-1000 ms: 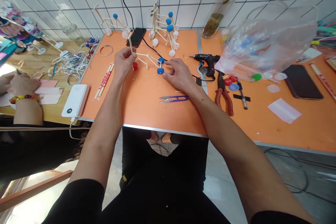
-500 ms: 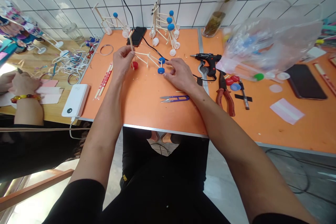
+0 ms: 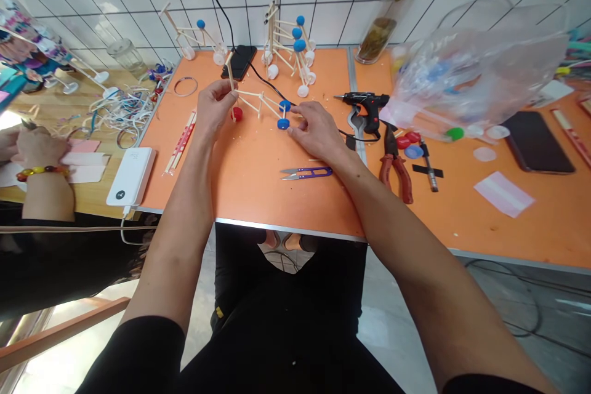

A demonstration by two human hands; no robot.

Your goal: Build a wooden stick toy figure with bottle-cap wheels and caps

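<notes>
A small model cart of thin wooden sticks, with bottle-cap wheels, stands on the orange table. My left hand is closed on its left end, thumb and fingers pinching by the upright stick; a red bottle cap sits just below. At the other end, my right hand has its thumb and forefinger at two blue bottle caps, gripping them from the right. Its other fingers are curled and partly hidden. Below lie purple thread snips.
Similar stick carts stand by the tiled wall near a black phone. To the right are a glue gun, red-handled pliers and a plastic bag. Leftward lie a power bank and another person's hand.
Both hands hold nearly the same positions on the cart. The whole view has shifted very slightly; no object has clearly moved.
</notes>
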